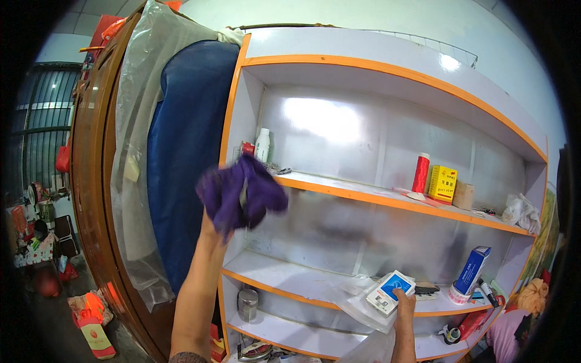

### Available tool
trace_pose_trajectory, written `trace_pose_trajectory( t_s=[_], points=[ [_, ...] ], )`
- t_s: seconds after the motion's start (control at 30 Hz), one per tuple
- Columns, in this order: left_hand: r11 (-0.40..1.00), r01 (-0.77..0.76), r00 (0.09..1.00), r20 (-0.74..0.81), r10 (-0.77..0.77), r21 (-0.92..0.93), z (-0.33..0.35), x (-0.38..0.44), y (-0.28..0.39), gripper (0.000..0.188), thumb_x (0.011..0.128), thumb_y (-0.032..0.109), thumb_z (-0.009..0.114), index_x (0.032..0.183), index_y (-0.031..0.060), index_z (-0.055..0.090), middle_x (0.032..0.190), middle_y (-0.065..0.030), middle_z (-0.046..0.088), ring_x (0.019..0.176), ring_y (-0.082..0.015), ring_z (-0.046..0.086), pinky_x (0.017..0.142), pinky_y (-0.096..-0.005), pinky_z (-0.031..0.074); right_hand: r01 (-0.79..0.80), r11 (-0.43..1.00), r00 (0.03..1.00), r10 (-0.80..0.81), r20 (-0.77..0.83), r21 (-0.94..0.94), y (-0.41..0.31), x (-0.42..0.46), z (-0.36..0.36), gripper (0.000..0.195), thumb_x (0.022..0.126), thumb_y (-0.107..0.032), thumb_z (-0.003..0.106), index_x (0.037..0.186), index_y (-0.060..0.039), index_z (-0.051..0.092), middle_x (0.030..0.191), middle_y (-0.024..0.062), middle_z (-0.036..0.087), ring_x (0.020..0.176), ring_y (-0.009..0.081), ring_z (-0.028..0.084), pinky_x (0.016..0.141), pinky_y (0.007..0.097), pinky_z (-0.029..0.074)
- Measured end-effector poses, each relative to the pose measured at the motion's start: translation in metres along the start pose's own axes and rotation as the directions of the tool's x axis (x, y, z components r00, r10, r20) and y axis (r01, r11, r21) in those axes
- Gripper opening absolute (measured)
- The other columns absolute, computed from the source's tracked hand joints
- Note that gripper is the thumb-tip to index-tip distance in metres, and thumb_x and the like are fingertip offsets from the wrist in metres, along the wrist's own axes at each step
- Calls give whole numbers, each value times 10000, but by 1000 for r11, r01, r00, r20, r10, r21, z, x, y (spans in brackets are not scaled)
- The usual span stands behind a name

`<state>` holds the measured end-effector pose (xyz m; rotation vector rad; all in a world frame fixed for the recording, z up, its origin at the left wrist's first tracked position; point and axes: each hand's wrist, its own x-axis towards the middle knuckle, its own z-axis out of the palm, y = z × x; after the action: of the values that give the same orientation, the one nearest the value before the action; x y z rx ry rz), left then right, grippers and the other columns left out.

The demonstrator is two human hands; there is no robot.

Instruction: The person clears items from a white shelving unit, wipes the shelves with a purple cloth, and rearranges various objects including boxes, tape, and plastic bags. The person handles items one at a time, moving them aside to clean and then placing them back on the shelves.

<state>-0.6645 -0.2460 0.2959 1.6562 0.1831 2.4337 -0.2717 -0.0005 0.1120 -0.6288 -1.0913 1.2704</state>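
Observation:
My left hand (217, 232) is raised by the left upright of a white shelf unit with orange edging (317, 185). It grips a crumpled purple cloth (247, 195), blurred and covering most of the fingers. Lower down, my right hand (403, 299) holds a small white and blue box (390, 290) with its thumb across the front. Clear plastic bags (358, 306) hang from the same grip, in front of a lower shelf. Behind the cloth, partly hidden, stand a white bottle (262, 145) and a small red box (248, 148).
The upper shelf carries a red thread spool (421, 173), a yellow box (442, 183) and a crumpled plastic bag (522, 213). Below are a blue box (473, 270), a tape roll (459, 294), a jar (248, 305) and an iron (255, 350). A brown wooden cabinet (93, 181) stands left.

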Motion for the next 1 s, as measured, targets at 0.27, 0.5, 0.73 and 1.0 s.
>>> trace_pose_trajectory(
  t_s=[0.27,0.5,0.73,1.0],
  points=[
    [-317,-184,885,17,-465,931,-46,-77,-39,546,786,39,681,1322,73,577,1066,-216,668,966,-316,673,850,-351,550,2,998,998,-6,59,62,-1,-5,12,464,766,-92,677,1199,19,551,1028,115,641,886,221,659,788,340,556],
    [51,-441,865,410,290,896,54,24,-6,208,908,-6,554,1078,1,674,902,-154,681,755,-233,656,681,-342,513,20,998,999,-17,-44,57,-9,-9,2,435,768,-62,666,1184,16,565,982,93,651,855,206,653,775,335,545],
    [104,-128,990,133,-48,986,31,132,-22,260,915,52,530,1109,-10,691,983,-188,709,851,-280,684,806,-362,530,22,998,999,-21,-26,58,8,2,-1,429,769,-40,642,1186,20,564,967,80,646,837,194,648,768,323,536],
    [-279,-308,887,169,-429,909,22,156,-64,323,882,207,583,1090,1,720,1008,-218,717,937,-361,690,911,-405,531,7,997,999,-4,-36,76,10,1,-2,428,763,-14,625,1183,26,558,952,91,650,837,200,655,773,321,542]
  ],
)
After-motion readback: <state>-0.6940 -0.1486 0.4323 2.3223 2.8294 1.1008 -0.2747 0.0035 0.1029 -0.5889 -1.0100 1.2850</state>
